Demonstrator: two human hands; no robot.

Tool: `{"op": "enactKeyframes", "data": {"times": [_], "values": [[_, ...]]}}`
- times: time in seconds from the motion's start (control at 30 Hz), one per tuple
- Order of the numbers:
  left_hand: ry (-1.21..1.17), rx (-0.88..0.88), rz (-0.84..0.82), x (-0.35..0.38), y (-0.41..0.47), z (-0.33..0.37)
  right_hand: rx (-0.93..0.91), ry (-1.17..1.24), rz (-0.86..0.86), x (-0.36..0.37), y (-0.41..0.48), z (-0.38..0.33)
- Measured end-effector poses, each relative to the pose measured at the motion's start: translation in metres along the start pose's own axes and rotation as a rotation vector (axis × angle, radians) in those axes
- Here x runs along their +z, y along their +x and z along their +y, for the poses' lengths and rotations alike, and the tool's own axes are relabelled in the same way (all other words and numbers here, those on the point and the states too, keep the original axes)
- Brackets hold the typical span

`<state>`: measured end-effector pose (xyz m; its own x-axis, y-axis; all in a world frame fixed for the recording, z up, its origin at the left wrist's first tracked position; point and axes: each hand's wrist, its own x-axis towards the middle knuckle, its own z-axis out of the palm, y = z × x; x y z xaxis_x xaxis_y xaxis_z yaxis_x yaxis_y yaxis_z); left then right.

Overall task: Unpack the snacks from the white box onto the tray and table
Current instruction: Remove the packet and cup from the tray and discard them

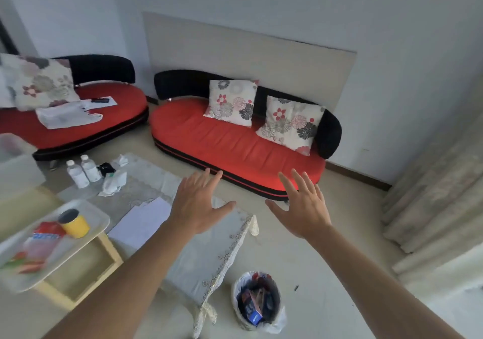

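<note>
A white tray (99,217) sits at the lower left, blurred. On it lie a yellow can (75,225) with a dark lid, a red and blue snack packet (47,234) and other red wrapped snacks (26,263). The table (198,255) has a lace-edged cloth. A white box (18,166) shows at the far left edge, its contents hidden. My left hand (198,205) hovers above the table's right end with fingers spread, holding nothing. My right hand (303,205) hangs in the air beyond the table edge, fingers spread too, empty.
Two plastic bottles (82,171), crumpled tissues (113,182) and white paper sheets (141,221) lie on the table. A lined waste bin (257,302) stands on the floor by the table corner. Two red sofas (235,140) with floral cushions face the table. Curtains (439,182) hang at right.
</note>
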<state>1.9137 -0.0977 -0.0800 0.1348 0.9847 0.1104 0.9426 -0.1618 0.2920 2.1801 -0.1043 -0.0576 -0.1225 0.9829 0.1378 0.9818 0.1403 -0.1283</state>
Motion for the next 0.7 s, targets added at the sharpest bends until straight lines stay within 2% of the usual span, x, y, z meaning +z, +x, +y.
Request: {"op": "enactKeyframes", "data": {"times": [0.13, 0.4, 0.7], "values": [[0.056, -0.143, 0.025, -0.026, -0.066, -0.029, -0.156, 0.039, 0.0, -0.012, -0.011, -0.044], [0.126, -0.421, 0.109, -0.084, -0.179, -0.115, -0.35, 0.094, -0.062, -0.007, -0.018, -0.155], [0.118, -0.6, 0.176, -0.117, -0.236, -0.223, -0.501, 0.091, -0.082, -0.001, 0.007, -0.281]]}}
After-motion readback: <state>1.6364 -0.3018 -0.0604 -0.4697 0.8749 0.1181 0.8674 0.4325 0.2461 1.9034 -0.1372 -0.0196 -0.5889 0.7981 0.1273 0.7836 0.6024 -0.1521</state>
